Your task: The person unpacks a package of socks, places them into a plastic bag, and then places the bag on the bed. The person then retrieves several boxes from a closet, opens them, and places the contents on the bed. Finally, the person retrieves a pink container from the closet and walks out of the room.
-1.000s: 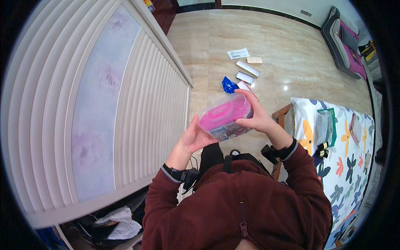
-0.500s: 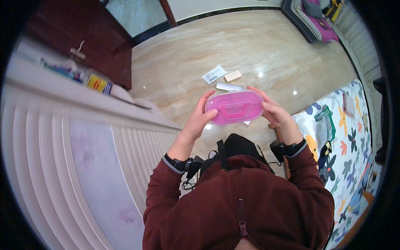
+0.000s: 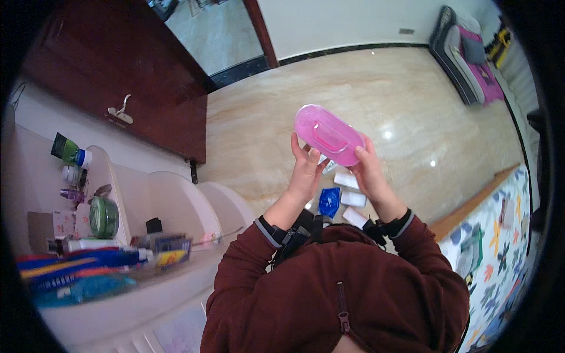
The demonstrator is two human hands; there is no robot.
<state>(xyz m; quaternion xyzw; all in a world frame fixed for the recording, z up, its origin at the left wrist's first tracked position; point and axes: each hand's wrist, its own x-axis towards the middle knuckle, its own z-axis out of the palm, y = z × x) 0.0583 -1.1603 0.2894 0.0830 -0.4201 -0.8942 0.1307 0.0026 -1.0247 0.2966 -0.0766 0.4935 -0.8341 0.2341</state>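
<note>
Between my two hands, out in front of my chest, is an oval pink plastic box (image 3: pixel 331 136) with a clear rim and a handle on its lid. My left hand (image 3: pixel 305 170) is closed on its near left side, the fingers partly beneath it. At the right end my right hand (image 3: pixel 372 170) grips it with the thumb on top and the fingers out of sight below. The box is tilted, its left end farther from me. What it contains cannot be made out.
Below the box, a blue packet (image 3: pixel 329 202) and several white boxes (image 3: pixel 353 199) lie on the floor. To the left, a shelf unit holds a green jar (image 3: pixel 104 217) and a green tube (image 3: pixel 69 150). A brown door (image 3: pixel 135 76) stands beyond; a flowered bed (image 3: pixel 491 253) is right.
The box has risen away from me and turned, its right end now nearer. My view has swung left, showing more of the shelves. The blue packet has come into sight.
</note>
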